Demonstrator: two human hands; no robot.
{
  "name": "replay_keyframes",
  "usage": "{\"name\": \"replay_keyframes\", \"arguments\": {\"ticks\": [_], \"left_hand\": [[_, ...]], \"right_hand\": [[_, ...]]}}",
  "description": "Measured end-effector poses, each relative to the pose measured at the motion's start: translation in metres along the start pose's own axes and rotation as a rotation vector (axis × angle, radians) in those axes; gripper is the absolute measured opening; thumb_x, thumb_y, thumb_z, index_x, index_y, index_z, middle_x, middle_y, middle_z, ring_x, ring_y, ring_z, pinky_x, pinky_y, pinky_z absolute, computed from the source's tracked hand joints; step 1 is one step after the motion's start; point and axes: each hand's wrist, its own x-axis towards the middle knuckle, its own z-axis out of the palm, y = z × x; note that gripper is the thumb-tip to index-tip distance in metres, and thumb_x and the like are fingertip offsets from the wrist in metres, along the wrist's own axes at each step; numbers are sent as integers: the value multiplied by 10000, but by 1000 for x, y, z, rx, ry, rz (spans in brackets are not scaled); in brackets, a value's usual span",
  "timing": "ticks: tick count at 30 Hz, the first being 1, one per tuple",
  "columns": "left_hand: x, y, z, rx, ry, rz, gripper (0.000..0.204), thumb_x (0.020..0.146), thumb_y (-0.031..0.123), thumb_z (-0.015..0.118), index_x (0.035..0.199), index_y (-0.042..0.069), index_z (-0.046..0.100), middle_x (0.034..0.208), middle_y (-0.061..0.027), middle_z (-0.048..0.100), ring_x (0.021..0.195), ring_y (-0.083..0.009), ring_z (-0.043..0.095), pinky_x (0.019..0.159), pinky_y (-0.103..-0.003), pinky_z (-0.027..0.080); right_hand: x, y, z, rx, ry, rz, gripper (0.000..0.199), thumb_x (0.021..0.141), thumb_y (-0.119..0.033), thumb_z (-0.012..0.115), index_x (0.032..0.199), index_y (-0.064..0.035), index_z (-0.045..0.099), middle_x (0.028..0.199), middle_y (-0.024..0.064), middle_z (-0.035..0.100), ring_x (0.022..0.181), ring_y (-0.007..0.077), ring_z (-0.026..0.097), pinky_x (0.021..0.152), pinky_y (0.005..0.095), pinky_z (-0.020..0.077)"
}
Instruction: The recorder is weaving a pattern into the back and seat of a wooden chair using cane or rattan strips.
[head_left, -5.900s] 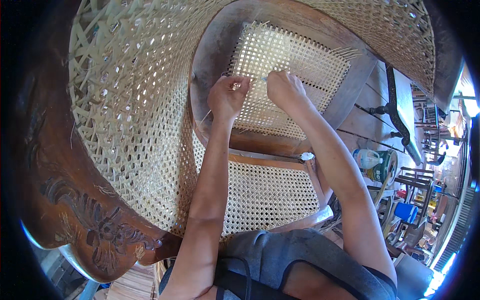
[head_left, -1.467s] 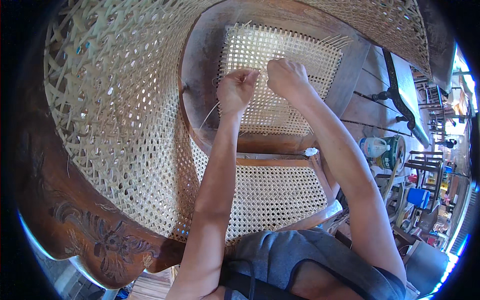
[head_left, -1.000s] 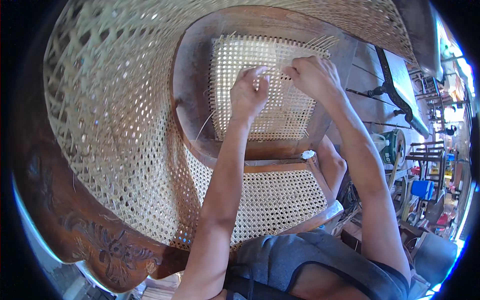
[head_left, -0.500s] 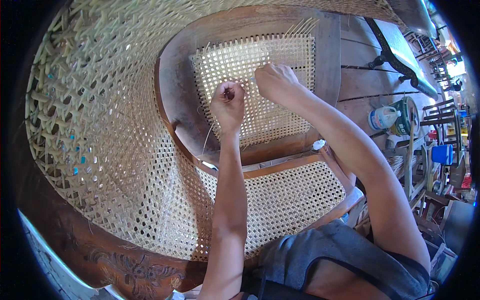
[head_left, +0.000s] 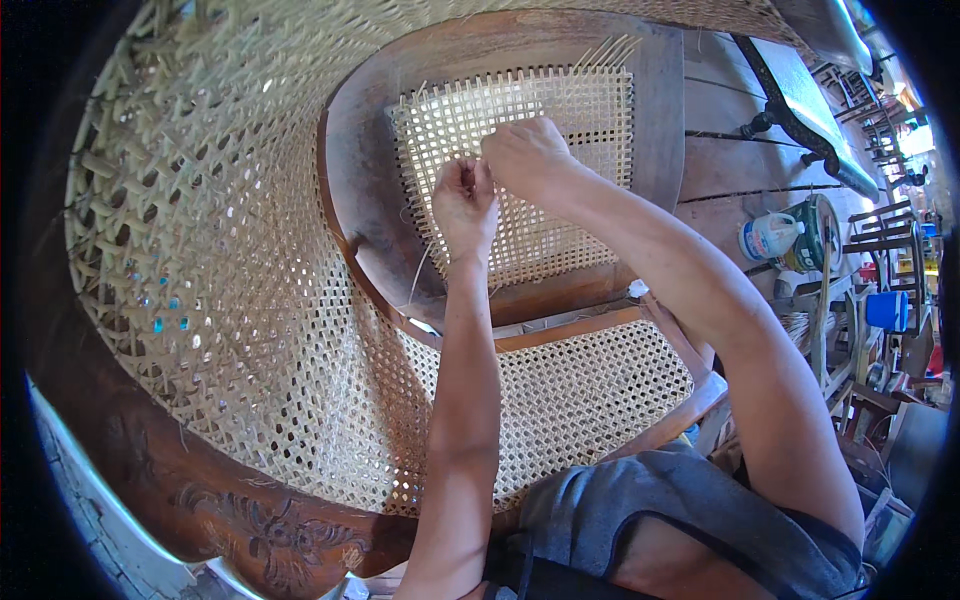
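A woven cane panel (head_left: 582, 215) fills the opening of a wooden chair seat (head_left: 365, 150). Over its middle, my left hand (head_left: 466, 212) is raised with fingers curled in a pinch. Beside it and slightly higher, my right hand (head_left: 530, 158) is closed, its knuckles up and its fingertips near the left hand's. Whatever either hand grips is too small or hidden to make out. Several loose cane ends (head_left: 608, 52) stick out at the panel's far right corner. One thin cane strand (head_left: 420, 272) hangs out near my left wrist.
Woven cane backing (head_left: 230, 290) with a carved wooden frame (head_left: 270, 530) curves round the left and near sides. To the right stand a white jug (head_left: 770, 237), a dark green bucket (head_left: 815, 235), a blue container (head_left: 886, 311) and wooden chair frames. A dark-edged bench (head_left: 790, 110) lies far right.
My right hand has moved left, closer to my left hand. The left hand's fingers have closed from a loose ring. The view has shifted slightly.
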Motion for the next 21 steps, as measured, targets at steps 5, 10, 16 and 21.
{"name": "replay_keyframes", "arguments": {"ticks": [5, 10, 16, 21], "left_hand": [[0, 20, 3, 460, 27, 32, 192, 875, 187, 689, 925, 1, 684, 818, -116, 704, 741, -191, 673, 668, -322, 515], [-3, 0, 11, 383, 114, 124, 137, 801, 88, 741, 907, 16, 693, 921, -105, 686, 827, -197, 672, 763, -304, 523], [-5, -4, 15, 434, 162, 179, 171, 787, 124, 716, 934, 56, 661, 895, -104, 632, 876, -263, 622, 767, -371, 515], [-4, 8, 1, 738, 230, 415, 186, 807, 155, 697, 920, 23, 632, 854, -158, 631, 846, -308, 620, 721, -432, 518]], "right_hand": [[-4, 19, 3, 139, 58, 78, 162, 852, -133, 577, 877, -42, 709, 945, 150, 715, 929, 289, 694, 817, 417, 524], [-10, 26, -1, 124, 54, 99, 192, 863, -178, 582, 852, -46, 722, 905, 152, 718, 895, 296, 699, 817, 427, 523], [-24, 73, -16, 51, 67, 271, 312, 920, -280, 558, 804, -42, 723, 862, 159, 714, 783, 310, 700, 735, 454, 529], [-39, 70, -15, 1012, 62, 292, 351, 933, -351, 583, 921, -13, 680, 832, 161, 696, 652, 296, 657, 643, 373, 528]]}}
